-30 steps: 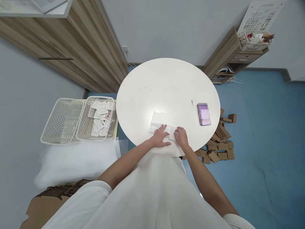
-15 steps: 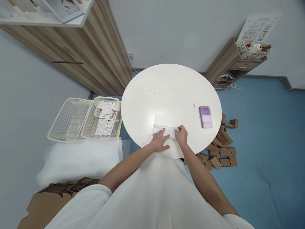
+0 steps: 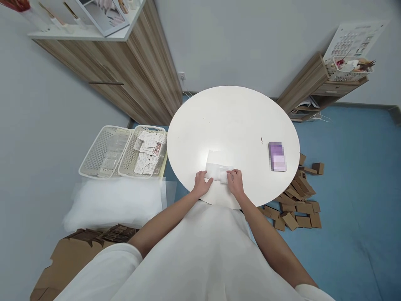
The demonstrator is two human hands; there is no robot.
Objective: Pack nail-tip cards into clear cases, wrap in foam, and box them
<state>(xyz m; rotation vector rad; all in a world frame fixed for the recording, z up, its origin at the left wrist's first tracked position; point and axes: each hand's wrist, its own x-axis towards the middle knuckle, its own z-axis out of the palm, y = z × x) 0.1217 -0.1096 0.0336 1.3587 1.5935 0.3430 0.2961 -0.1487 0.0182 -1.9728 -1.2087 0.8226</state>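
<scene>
A folded strip of thin white wrapping [image 3: 214, 170] lies near the front edge of the round white table [image 3: 232, 121], on top of a flat whitish sheet [image 3: 216, 157]. At the strip's left end rests my left hand [image 3: 202, 184], its thumb and fingers apart and the fingertips touching the wrapping. My right hand [image 3: 234, 181] pinches the right part of the strip, which is folded over toward the middle. What lies inside the wrapping, if anything, is hidden.
A purple pixelated item [image 3: 277, 156] lies at the table's right. Left of the table stand a basket of white cards [image 3: 142, 152], another basket [image 3: 105, 152] and stacked white sheets [image 3: 115, 202]. Small brown boxes [image 3: 302, 207] cover floor at the right; cardboard [image 3: 72, 261] is lower left.
The right end of the wrapping has been folded leftward by my right hand. My left hand has slid from the strip's middle to its left end. The whole view has shifted slightly.
</scene>
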